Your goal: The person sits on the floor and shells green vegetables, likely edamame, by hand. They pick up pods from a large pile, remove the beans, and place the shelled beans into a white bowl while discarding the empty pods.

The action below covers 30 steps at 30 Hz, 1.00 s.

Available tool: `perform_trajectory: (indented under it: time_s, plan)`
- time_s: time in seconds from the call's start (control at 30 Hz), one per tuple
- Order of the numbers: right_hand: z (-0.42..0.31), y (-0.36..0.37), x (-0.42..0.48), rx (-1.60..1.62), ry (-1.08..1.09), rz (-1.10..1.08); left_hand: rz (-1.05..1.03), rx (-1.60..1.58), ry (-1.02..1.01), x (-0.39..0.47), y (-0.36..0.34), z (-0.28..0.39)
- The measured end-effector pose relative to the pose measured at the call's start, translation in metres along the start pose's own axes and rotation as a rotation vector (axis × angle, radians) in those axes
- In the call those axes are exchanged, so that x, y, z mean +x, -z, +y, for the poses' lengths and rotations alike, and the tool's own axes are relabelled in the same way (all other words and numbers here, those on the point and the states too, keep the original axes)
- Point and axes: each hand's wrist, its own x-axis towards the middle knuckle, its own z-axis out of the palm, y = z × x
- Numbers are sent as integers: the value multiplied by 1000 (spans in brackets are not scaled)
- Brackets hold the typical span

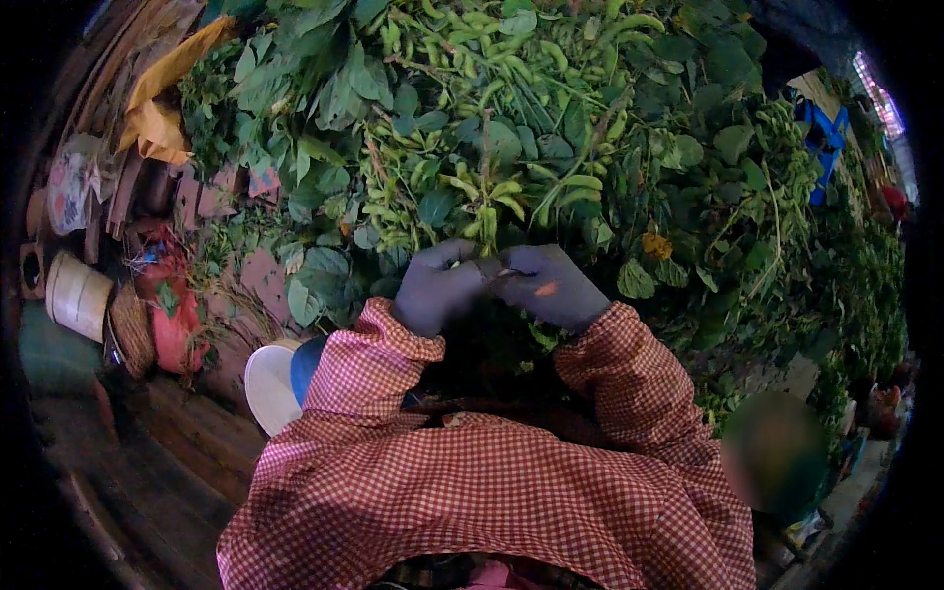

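Observation:
Both my hands are in greyish-purple gloves and meet in front of my chest, at the near edge of a heap of soybean plants point(413, 169). My right hand point(553, 287) pinches the end of a soybean stem point(487, 162), whose green pods point(487, 221) spread just beyond my fingers. An orange-red patch marks the back of that glove. My left hand point(439, 291) is slightly blurred, its fingers curled close to the same stem. A small pale-green piece shows between its thumb and fingers; whether it is a whole pod is unclear.
By my left elbow stands a white and blue container point(273, 383). Farther left are a pale bucket point(77, 295), a woven basket point(131, 332) and a red plastic bag point(177, 332). A yellow-orange sheet point(158, 110) lies at upper left, a blue strap-like item point(822, 140) at right.

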Motion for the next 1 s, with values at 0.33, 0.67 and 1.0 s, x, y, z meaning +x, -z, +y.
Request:
perform_trajectory:
  time_s: [0.33,0.67,1.0]
  plan:
    - [-13,12,1,-61,43,-97,-15,-56,-218,8,-1,-32]
    - [4,-10,21,-94,172,494,-5,-192,-1,3,-16,-23]
    - [-8,6,13,-187,90,478,-159,-150,-8,7,-2,-30]
